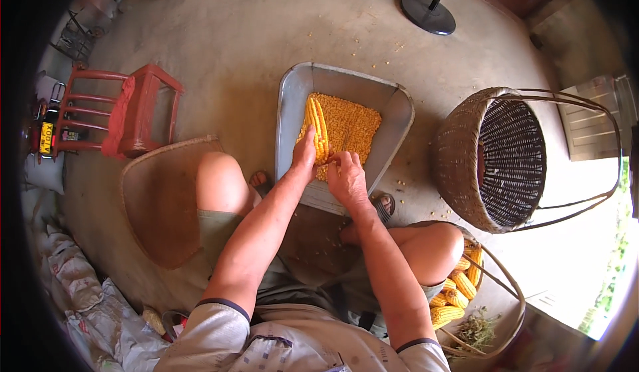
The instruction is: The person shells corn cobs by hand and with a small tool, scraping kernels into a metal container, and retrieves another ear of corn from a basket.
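In my left hand (305, 151) is an ear of yellow corn (316, 122), its far end pointing away from me and some lengthwise grooves showing between the kernel rows. My right hand (347, 176) is at the near end of the ear, fingers bent against it; whether it grips the cob or loose kernels cannot be told. Both hands are over the near part of a grey metal tub (339, 77). Loose corn kernels (349, 114) cover the tub's bottom.
A tall wicker basket (454, 157) lies tipped at the right. Near my right knee, a handled basket (519, 297) holds several corn ears (457, 297). A red wooden chair (142, 107) and a brown tray-like object (159, 202) are left. A black round stand base (428, 15) stands beyond the tub.
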A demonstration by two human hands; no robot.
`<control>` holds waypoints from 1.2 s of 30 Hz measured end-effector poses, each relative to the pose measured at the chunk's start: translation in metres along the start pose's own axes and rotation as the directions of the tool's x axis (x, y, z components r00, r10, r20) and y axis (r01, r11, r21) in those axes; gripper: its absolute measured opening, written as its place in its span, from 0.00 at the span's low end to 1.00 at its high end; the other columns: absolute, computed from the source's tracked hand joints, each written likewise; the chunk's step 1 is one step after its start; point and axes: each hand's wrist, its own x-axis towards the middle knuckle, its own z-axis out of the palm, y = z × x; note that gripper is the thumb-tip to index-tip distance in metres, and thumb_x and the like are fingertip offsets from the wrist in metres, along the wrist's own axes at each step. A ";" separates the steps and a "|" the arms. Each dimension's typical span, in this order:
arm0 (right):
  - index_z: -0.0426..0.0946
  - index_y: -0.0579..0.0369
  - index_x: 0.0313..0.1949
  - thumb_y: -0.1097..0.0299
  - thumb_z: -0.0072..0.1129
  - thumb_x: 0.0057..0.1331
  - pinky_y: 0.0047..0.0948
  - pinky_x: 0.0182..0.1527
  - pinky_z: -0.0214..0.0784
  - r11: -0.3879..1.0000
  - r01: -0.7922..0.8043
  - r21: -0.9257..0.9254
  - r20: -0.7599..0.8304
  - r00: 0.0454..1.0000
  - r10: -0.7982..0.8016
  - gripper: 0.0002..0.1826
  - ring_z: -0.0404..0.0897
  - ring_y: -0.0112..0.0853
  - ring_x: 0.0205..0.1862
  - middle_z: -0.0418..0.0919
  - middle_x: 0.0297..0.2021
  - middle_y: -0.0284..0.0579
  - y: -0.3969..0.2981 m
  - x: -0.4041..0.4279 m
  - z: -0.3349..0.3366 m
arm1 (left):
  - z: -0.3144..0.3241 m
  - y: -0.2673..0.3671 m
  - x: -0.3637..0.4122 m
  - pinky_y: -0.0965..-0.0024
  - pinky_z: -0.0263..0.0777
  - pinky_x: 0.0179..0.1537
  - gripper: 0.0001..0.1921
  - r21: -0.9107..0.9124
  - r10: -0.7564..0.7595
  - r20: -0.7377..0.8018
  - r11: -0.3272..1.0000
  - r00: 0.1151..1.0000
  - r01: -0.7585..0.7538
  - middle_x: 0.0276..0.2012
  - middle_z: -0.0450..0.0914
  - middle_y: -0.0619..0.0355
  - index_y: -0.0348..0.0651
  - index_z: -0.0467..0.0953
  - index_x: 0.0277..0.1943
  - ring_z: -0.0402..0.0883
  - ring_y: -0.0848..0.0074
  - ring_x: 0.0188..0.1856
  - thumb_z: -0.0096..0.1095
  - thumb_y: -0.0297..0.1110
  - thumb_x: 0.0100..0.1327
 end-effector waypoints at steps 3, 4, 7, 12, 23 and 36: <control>0.77 0.60 0.49 0.72 0.60 0.65 0.40 0.46 0.77 0.995 -0.078 0.065 -0.058 0.995 0.082 0.13 0.84 0.47 0.40 0.80 0.40 0.56 -0.003 0.007 -0.008 | 0.013 0.024 -0.015 0.61 0.79 0.40 0.27 0.154 0.037 0.050 0.987 0.998 -0.044 0.40 0.81 0.55 0.43 0.74 0.56 0.82 0.67 0.39 0.49 0.60 0.75; 0.77 0.60 0.51 0.72 0.60 0.65 0.39 0.45 0.77 0.982 -0.077 0.172 -0.059 0.994 0.088 0.15 0.84 0.44 0.39 0.80 0.40 0.55 -0.009 0.010 -0.015 | 0.016 0.029 -0.024 0.62 0.79 0.40 0.26 0.149 0.061 0.093 0.986 0.994 -0.074 0.40 0.82 0.55 0.42 0.74 0.56 0.82 0.68 0.39 0.49 0.59 0.75; 0.76 0.57 0.55 0.73 0.60 0.65 0.35 0.44 0.77 0.954 -0.046 0.296 -0.073 0.995 0.070 0.18 0.84 0.40 0.38 0.79 0.40 0.52 -0.039 0.022 -0.033 | 0.022 0.042 -0.048 0.65 0.78 0.39 0.26 0.099 0.114 0.187 0.986 0.976 -0.134 0.40 0.82 0.56 0.42 0.74 0.56 0.82 0.70 0.39 0.50 0.58 0.75; 0.77 0.56 0.49 0.72 0.60 0.64 0.39 0.42 0.78 0.970 0.204 0.135 0.067 0.974 -0.214 0.14 0.82 0.47 0.38 0.78 0.43 0.56 -0.063 0.038 -0.059 | 0.030 0.065 -0.071 0.66 0.77 0.40 0.23 0.087 0.119 0.200 0.987 0.973 -0.138 0.42 0.82 0.59 0.42 0.75 0.56 0.82 0.73 0.40 0.51 0.54 0.76; 0.74 0.68 0.49 0.57 0.61 0.73 0.31 0.43 0.78 0.866 -0.255 0.430 0.207 0.961 0.181 0.22 0.83 0.30 0.40 0.83 0.41 0.53 -0.091 0.064 -0.032 | 0.014 0.098 -0.078 0.69 0.75 0.45 0.24 -0.074 0.127 0.224 0.991 0.966 -0.113 0.43 0.79 0.59 0.40 0.74 0.55 0.79 0.77 0.43 0.48 0.54 0.77; 0.62 0.69 0.65 0.63 0.52 0.78 0.27 0.45 0.77 0.605 -0.373 0.704 0.414 0.907 0.079 0.24 0.80 0.29 0.43 0.79 0.47 0.48 -0.099 0.083 -0.026 | 0.011 0.117 -0.064 0.70 0.76 0.42 0.23 -0.075 0.205 0.354 0.979 0.912 -0.191 0.42 0.81 0.58 0.42 0.75 0.54 0.81 0.77 0.40 0.47 0.54 0.77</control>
